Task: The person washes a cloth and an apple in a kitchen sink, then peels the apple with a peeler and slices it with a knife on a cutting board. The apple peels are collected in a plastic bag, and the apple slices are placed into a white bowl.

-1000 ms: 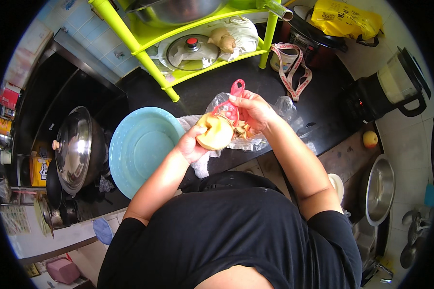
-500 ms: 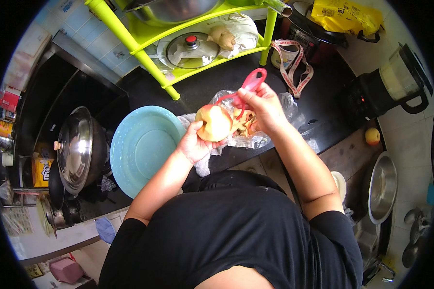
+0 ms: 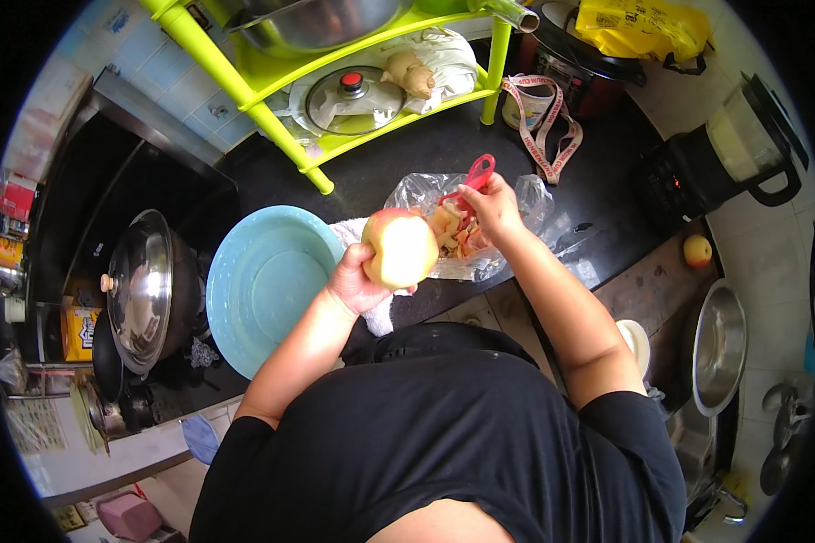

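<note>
My left hand (image 3: 360,282) is closed round a partly peeled apple (image 3: 401,252), its pale flesh facing up and some red skin left along the top. In my right hand (image 3: 496,210) is a red peeler (image 3: 481,172), gripped by its handle. The peeler's head points down to the left, just right of the apple and apart from it. Beneath it, a pile of apple peelings (image 3: 462,237) lies on a clear plastic bag (image 3: 410,190) on the black counter. A pale towel (image 3: 380,317) lies partly hidden under my left hand.
Left of my hands stands a light-blue basin (image 3: 267,294), beside a lidded wok (image 3: 142,290) on the stove. A green rack (image 3: 285,136) rises behind. To the right are a blender (image 3: 715,172), another apple (image 3: 696,251) and a steel bowl (image 3: 721,348).
The peeler has come away from the apple and dropped toward the peelings with my right hand. My left hand has lowered the apple slightly and turned it, showing more pale flesh.
</note>
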Action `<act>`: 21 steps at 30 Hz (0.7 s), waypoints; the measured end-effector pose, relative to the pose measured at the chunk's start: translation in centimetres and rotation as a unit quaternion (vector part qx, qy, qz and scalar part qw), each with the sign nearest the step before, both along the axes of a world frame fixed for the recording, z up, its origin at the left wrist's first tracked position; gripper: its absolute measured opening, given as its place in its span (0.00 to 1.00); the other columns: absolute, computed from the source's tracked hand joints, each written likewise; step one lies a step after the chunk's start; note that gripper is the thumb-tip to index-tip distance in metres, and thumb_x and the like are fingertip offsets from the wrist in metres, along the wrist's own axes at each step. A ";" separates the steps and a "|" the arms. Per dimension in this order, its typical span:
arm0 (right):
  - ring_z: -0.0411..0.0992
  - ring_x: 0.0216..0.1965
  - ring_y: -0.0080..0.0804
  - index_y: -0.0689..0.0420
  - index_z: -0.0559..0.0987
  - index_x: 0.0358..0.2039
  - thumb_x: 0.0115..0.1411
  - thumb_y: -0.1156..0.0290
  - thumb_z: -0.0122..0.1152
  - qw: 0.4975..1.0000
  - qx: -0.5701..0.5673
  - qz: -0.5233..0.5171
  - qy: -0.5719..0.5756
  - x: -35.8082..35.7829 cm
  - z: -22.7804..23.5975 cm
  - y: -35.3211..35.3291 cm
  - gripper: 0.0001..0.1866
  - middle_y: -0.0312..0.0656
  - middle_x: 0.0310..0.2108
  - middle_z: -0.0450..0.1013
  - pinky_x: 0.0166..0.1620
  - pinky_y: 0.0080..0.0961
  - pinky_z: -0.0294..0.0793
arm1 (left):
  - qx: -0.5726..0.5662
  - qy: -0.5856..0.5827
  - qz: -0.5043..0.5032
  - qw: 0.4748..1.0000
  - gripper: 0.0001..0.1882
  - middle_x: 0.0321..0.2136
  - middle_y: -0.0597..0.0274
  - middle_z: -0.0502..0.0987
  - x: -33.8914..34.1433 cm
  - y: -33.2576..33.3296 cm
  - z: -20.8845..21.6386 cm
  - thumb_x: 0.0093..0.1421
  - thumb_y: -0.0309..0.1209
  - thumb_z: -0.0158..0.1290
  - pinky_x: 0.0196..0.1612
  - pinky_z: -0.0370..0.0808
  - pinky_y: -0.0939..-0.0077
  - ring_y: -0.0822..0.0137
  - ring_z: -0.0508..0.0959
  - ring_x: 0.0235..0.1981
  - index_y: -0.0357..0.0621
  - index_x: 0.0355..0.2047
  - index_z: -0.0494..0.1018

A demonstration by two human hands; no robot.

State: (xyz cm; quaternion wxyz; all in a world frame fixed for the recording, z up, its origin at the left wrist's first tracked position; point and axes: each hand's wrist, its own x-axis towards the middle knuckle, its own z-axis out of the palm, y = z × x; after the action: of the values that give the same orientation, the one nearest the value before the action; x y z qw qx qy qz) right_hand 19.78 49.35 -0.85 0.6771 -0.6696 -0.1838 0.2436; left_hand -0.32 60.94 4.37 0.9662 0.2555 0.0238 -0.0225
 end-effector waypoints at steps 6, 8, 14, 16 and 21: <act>0.69 0.27 0.18 0.59 0.71 0.32 0.52 0.74 0.61 0.991 0.115 0.070 0.004 -0.8 6.3 -0.3 0.08 0.34 0.26 0.72 0.34 0.18 0.70 | 0.110 0.158 0.073 0.978 0.29 0.43 0.55 0.70 0.6 0.8 -1.1 0.53 0.42 0.51 0.34 0.76 0.66 0.61 0.75 0.39 0.48 0.53 0.58; 0.70 0.29 0.18 0.58 0.71 0.32 0.52 0.76 0.61 0.968 0.171 0.165 0.082 -2.0 8.2 -0.6 0.08 0.33 0.28 0.72 0.37 0.18 0.70 | 0.117 0.174 0.077 0.975 0.29 0.42 0.55 0.71 0.6 0.5 -1.5 0.53 0.43 0.51 0.33 0.76 0.68 0.62 0.75 0.38 0.49 0.53 0.59; 0.71 0.30 0.19 0.57 0.70 0.34 0.52 0.75 0.61 0.935 0.173 0.276 0.140 -3.1 8.2 0.0 0.10 0.33 0.29 0.72 0.37 0.18 0.72 | 0.165 0.116 0.006 0.980 0.29 0.42 0.57 0.71 0.8 0.5 -0.8 0.51 0.41 0.52 0.30 0.77 0.71 0.64 0.75 0.38 0.47 0.52 0.58; 0.71 0.30 0.21 0.57 0.70 0.34 0.53 0.74 0.61 0.943 0.160 0.249 0.151 -2.4 7.9 0.1 0.10 0.34 0.28 0.72 0.36 0.20 0.73 | 0.178 0.098 0.003 0.979 0.29 0.41 0.57 0.70 0.7 0.6 -0.8 0.50 0.37 0.52 0.26 0.78 0.72 0.64 0.75 0.38 0.45 0.52 0.58; 0.72 0.26 0.24 0.56 0.69 0.32 0.55 0.74 0.58 0.954 0.095 0.203 0.199 -1.2 6.0 0.7 0.07 0.36 0.26 0.72 0.32 0.22 0.75 | 0.168 0.099 0.023 0.980 0.32 0.45 0.56 0.68 0.5 0.9 -1.7 0.46 0.31 0.55 0.34 0.78 0.67 0.63 0.73 0.43 0.45 0.52 0.57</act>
State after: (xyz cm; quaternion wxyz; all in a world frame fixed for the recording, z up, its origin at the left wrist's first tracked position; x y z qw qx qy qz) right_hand 18.53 50.00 5.14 0.6965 -0.4889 -0.1999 0.4858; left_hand 0.15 61.89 2.63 0.9025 0.4106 0.1283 -0.0206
